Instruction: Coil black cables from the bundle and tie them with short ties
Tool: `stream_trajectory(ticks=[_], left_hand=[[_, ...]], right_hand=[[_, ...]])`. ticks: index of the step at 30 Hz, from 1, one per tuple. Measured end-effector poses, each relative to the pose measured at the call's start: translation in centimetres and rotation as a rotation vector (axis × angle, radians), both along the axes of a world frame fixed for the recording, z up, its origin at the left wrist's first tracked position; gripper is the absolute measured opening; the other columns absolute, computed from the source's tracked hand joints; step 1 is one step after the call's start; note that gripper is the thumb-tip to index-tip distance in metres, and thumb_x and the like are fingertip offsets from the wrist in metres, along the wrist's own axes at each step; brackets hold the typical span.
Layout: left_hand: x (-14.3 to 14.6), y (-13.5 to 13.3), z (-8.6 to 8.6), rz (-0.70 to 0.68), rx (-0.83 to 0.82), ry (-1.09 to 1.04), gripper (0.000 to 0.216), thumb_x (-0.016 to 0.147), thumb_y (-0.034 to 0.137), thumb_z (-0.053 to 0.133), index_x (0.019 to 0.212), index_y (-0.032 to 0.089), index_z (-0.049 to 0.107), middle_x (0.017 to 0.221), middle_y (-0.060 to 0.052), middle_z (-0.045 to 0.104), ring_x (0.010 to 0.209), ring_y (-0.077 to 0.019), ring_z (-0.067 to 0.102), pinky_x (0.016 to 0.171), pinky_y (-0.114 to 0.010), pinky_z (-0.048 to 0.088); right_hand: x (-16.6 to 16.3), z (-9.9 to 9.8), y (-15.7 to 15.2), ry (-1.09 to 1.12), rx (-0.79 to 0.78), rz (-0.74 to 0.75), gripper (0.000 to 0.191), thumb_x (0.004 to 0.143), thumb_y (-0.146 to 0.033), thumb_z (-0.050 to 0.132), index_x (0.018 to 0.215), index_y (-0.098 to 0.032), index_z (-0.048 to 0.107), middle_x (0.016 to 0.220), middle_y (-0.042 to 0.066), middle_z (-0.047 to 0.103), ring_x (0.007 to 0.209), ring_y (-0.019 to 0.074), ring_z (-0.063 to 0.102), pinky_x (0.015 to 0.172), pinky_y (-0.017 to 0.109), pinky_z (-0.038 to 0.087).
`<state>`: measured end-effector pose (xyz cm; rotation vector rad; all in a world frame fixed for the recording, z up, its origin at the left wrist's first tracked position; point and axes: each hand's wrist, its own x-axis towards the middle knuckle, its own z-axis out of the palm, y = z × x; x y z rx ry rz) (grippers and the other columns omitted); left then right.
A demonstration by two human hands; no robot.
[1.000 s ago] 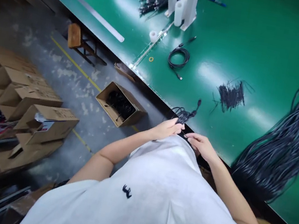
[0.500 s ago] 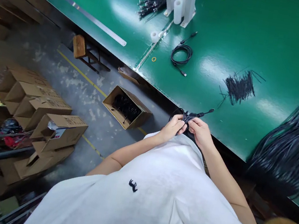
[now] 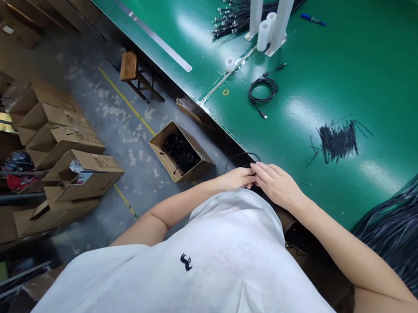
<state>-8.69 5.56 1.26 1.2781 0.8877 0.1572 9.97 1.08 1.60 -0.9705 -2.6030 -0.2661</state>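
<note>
Close to my body, at the near edge of the green table, my left hand [image 3: 235,178] is closed on a black cable [image 3: 248,153]. A loop of that cable sticks up behind the fingers. My right hand [image 3: 279,184] lies against the left one, its fingers bent over the cable and covering most of it. The cable's plugs are hidden. Beyond my hands, a coiled black cable [image 3: 263,90] with a plug at each end lies on the table. To its right is a pile of short black ties [image 3: 338,140].
A large bundle of black cables [image 3: 413,214] covers the table's right side. White posts [image 3: 255,5], white rolls [image 3: 263,36], a steel ruler [image 3: 160,42] and a blue pen [image 3: 313,19] are farther back. An open carton of cables [image 3: 199,168] stands on the floor, left of my hands.
My right hand has moved over the cable and my left fingers. The plug end that stuck out to the right is now out of sight. The camera view has shifted slightly.
</note>
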Motion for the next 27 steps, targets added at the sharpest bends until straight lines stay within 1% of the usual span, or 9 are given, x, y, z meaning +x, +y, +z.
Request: stream_trajectory(ticks=[2, 4, 8, 13, 17, 20, 22, 25, 27], left_hand=[[-0.2, 0.2, -0.3, -0.030, -0.112, -0.039, 0.032, 0.083, 0.045, 0.062, 0.080, 0.014, 0.056, 0.062, 0.004, 0.053, 0.054, -0.0069, 0.041, 0.055, -0.025, 0.028], [-0.2, 0.2, -0.4, -0.054, -0.192, -0.088, 0.039, 0.076, 0.051, 0.068, 0.076, 0.014, 0.055, 0.061, 0.003, 0.055, 0.053, -0.0067, 0.041, 0.054, -0.025, 0.027], [0.0, 0.1, -0.7, -0.069, -0.256, -0.126, 0.044, 0.069, 0.054, 0.074, 0.070, 0.014, 0.055, 0.059, 0.002, 0.056, 0.052, -0.0072, 0.043, 0.054, -0.025, 0.029], [0.8, 0.3, -1.1, -0.060, -0.284, -0.125, 0.046, 0.069, 0.056, 0.075, 0.072, 0.014, 0.055, 0.058, 0.002, 0.057, 0.050, -0.0066, 0.043, 0.053, -0.025, 0.027], [1.6, 0.4, -1.4, -0.091, -0.283, -0.143, 0.049, 0.067, 0.058, 0.076, 0.072, 0.015, 0.054, 0.059, 0.002, 0.057, 0.051, -0.0067, 0.044, 0.053, -0.025, 0.030], [2.5, 0.4, -1.6, -0.043, -0.270, -0.141, 0.046, 0.067, 0.052, 0.078, 0.079, 0.015, 0.052, 0.058, 0.004, 0.055, 0.051, -0.0072, 0.046, 0.052, -0.024, 0.031], [3.2, 0.4, -1.6, 0.005, -0.243, -0.130, 0.045, 0.069, 0.043, 0.078, 0.095, 0.015, 0.055, 0.058, 0.006, 0.055, 0.052, -0.0081, 0.048, 0.053, -0.023, 0.032], [4.5, 0.7, -1.6, 0.042, -0.174, -0.125, 0.057, 0.074, 0.028, 0.071, 0.126, 0.015, 0.051, 0.062, 0.007, 0.056, 0.056, -0.0090, 0.051, 0.055, -0.023, 0.033], [5.4, 0.9, -1.5, 0.090, -0.135, -0.144, 0.058, 0.075, 0.020, 0.066, 0.131, 0.016, 0.051, 0.064, 0.006, 0.057, 0.059, -0.0093, 0.051, 0.060, -0.024, 0.035]], right_hand=[[0.5, 0.4, 0.5, -0.091, 0.003, 0.103, 0.029, 0.100, -0.017, 0.040, 0.084, -0.013, 0.064, 0.090, 0.009, 0.064, 0.085, 0.0180, 0.055, 0.079, 0.033, 0.037], [0.9, 0.8, 0.6, -0.168, -0.005, 0.177, 0.029, 0.101, -0.016, 0.038, 0.084, -0.014, 0.061, 0.082, 0.006, 0.060, 0.074, 0.0156, 0.052, 0.074, 0.033, 0.035], [1.4, 1.5, 0.2, -0.228, 0.014, 0.213, 0.027, 0.102, -0.014, 0.035, 0.097, -0.011, 0.061, 0.083, 0.005, 0.058, 0.072, 0.0146, 0.050, 0.071, 0.033, 0.033], [1.6, 1.9, 0.0, -0.298, -0.006, 0.192, 0.030, 0.099, -0.011, 0.037, 0.080, -0.013, 0.060, 0.079, 0.005, 0.056, 0.071, 0.0164, 0.048, 0.066, 0.034, 0.029], [1.3, 2.5, 0.0, -0.393, -0.036, 0.170, 0.031, 0.098, -0.010, 0.037, 0.083, -0.012, 0.064, 0.077, 0.007, 0.056, 0.071, 0.0180, 0.049, 0.062, 0.034, 0.026], [0.6, 3.0, -0.1, -0.502, -0.115, 0.111, 0.031, 0.096, -0.011, 0.038, 0.087, -0.009, 0.067, 0.078, 0.009, 0.059, 0.071, 0.0194, 0.051, 0.059, 0.034, 0.025], [0.0, 3.5, 0.1, -0.562, -0.207, 0.024, 0.031, 0.095, -0.010, 0.039, 0.088, -0.007, 0.069, 0.079, 0.012, 0.062, 0.073, 0.0208, 0.053, 0.059, 0.034, 0.027], [-0.3, 4.1, 1.2, -0.534, -0.438, -0.161, 0.029, 0.093, -0.010, 0.042, 0.090, -0.004, 0.070, 0.085, 0.017, 0.066, 0.078, 0.0235, 0.059, 0.061, 0.034, 0.032], [-0.1, 4.5, 2.3, -0.452, -0.610, -0.276, 0.026, 0.091, -0.012, 0.046, 0.089, -0.005, 0.070, 0.088, 0.019, 0.068, 0.081, 0.0245, 0.062, 0.062, 0.033, 0.034]])
